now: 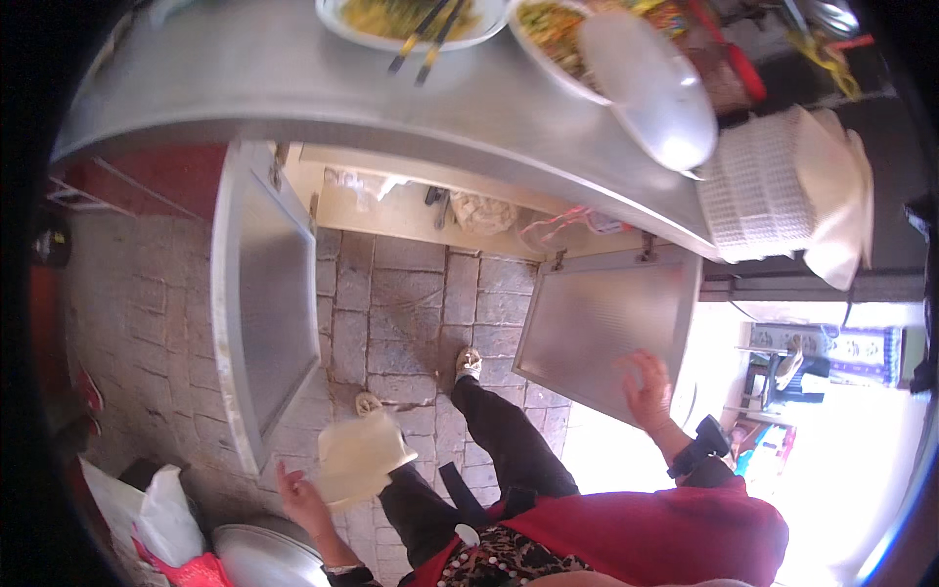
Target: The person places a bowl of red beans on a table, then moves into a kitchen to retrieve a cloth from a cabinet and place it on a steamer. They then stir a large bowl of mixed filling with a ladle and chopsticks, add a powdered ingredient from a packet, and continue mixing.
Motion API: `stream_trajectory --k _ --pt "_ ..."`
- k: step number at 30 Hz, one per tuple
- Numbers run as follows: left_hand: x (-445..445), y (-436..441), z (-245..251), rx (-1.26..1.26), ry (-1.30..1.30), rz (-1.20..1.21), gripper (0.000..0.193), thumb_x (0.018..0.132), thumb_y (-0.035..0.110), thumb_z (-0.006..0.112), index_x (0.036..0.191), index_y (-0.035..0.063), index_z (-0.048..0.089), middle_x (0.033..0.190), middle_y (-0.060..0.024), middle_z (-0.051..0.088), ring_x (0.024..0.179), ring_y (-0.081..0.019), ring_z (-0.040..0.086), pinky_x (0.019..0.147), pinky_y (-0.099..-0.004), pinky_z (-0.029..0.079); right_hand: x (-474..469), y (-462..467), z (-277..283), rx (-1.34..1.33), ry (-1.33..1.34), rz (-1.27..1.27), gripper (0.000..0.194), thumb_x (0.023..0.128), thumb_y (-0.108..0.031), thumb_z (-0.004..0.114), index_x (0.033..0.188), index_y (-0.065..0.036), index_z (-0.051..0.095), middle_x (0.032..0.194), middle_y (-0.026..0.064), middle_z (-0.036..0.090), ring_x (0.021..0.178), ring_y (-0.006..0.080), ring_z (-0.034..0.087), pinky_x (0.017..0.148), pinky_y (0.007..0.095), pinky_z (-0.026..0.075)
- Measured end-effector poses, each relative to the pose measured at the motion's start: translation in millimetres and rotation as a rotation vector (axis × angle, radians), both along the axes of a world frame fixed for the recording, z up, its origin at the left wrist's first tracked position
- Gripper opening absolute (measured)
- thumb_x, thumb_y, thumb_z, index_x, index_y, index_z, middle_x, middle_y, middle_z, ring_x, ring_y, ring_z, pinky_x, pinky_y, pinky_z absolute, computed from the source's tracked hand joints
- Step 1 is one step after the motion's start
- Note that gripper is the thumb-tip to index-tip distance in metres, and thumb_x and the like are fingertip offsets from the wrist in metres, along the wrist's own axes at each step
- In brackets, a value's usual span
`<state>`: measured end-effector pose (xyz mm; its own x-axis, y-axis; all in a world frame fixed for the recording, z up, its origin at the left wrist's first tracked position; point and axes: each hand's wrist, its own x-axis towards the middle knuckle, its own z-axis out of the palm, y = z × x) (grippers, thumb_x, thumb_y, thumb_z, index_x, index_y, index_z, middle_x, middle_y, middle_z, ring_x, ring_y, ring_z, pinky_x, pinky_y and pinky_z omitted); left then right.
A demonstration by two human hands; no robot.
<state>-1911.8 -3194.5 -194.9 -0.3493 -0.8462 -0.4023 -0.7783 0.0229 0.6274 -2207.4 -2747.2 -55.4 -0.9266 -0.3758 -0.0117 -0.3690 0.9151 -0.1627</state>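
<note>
My left hand is low on the left, its index finger stretched out. A folded cream cloth or sheet hangs at its thumb side, in front of my leg; the hand appears to hold its edge, though the thumb is hidden. On the right, my right hand is raised with fingers apart and nothing in them. It overlaps the ribbed panel of the right cabinet door in view; whether it touches cannot be told. The left cabinet door also stands swung out.
Above the cabinet runs a metal counter, bearing a plate of food with chopsticks. A food dish, white oval dish and woven basket sit rightward. Metal lids and a white bag are lower left.
</note>
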Motion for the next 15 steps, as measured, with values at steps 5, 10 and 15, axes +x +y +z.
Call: stream_trajectory --k 5,10,15 --pt "-4.2 -76.1 63.5 -0.259 0.262 -0.080 0.039 0.083 0.009 0.044 0.121 0.0024 0.050 0.102 -0.0111 0.062 0.093 -0.0176 0.056 0.081 -0.0289 0.042 12.9 89.9 15.4 -0.020 0.123 -0.487 0.034 0.079 -0.021 0.055 0.105 0.001 0.052 0.099 0.0243 0.054 0.095 0.0394 0.051 0.083 0.0446 0.041" --pt "-68.4 -88.0 100.9 -0.108 0.348 -0.369 0.026 0.087 0.017 0.046 0.100 -0.0022 0.059 0.079 -0.0070 0.060 0.073 -0.0144 0.053 0.068 -0.0302 0.043 24.8 121.7 -21.5 0.003 -0.323 -0.767 0.045 0.085 -0.038 0.046 0.096 0.005 0.054 0.083 0.0276 0.058 0.084 0.0422 0.056 0.076 0.0456 0.043" --pt "-110.8 -58.7 123.9 0.043 0.214 -0.458 0.025 0.082 0.017 0.054 0.069 -0.0037 0.056 0.059 -0.0047 0.051 0.056 -0.0111 0.046 0.054 -0.0285 0.040 27.5 88.1 -25.0 -0.109 -0.290 -0.664 0.038 0.081 -0.036 0.052 0.077 0.002 0.057 0.080 0.0260 0.058 0.083 0.0419 0.056 0.071 0.0481 0.044"
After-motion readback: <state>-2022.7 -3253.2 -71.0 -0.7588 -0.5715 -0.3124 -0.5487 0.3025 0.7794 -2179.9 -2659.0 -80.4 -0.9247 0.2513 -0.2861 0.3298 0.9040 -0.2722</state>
